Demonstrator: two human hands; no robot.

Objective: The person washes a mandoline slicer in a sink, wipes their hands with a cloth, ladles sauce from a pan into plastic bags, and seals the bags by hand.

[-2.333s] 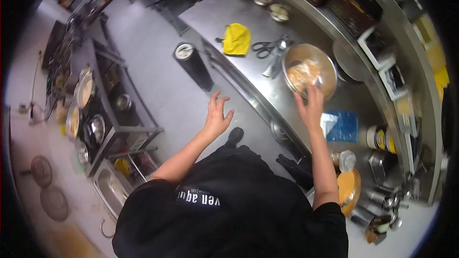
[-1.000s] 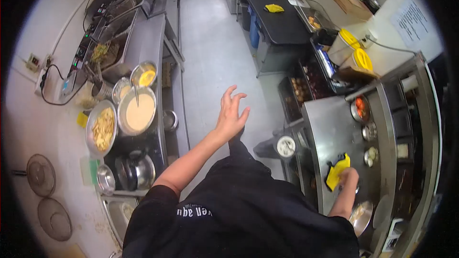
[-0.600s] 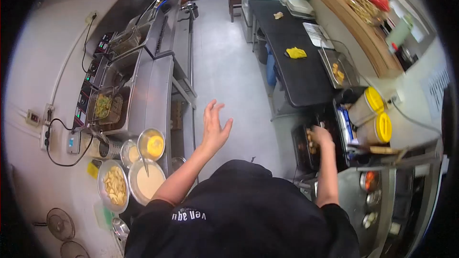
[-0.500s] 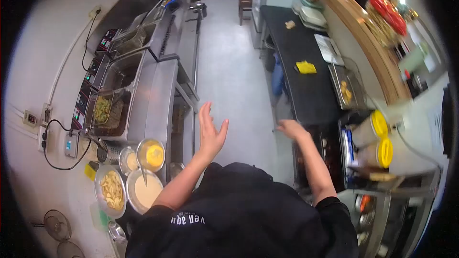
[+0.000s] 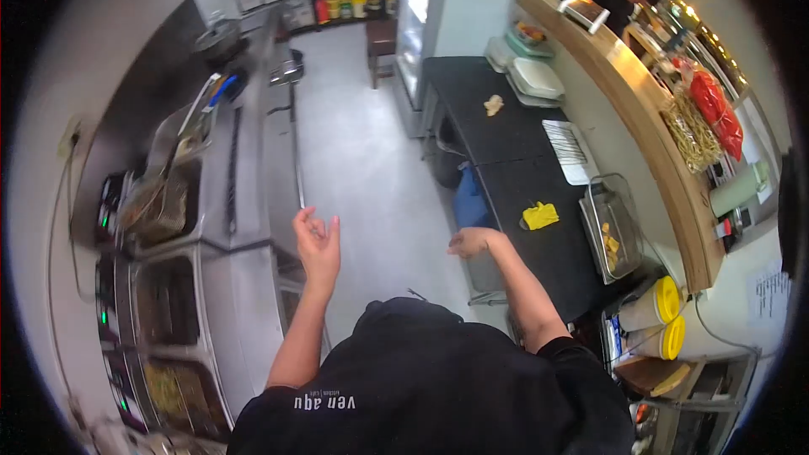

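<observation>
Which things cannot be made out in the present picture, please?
Right hand, head view: palm turned away, so anything small inside would be hidden.
Wall sheet, head view: writing too small and blurred to read.
Blue object, head view: partly hidden by the black table.
Greenish food, head view: too blurred to identify.

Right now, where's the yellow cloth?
Head view, right of centre: the yellow cloth lies on the black table, in the image between the right hand and the metal tray.
</observation>
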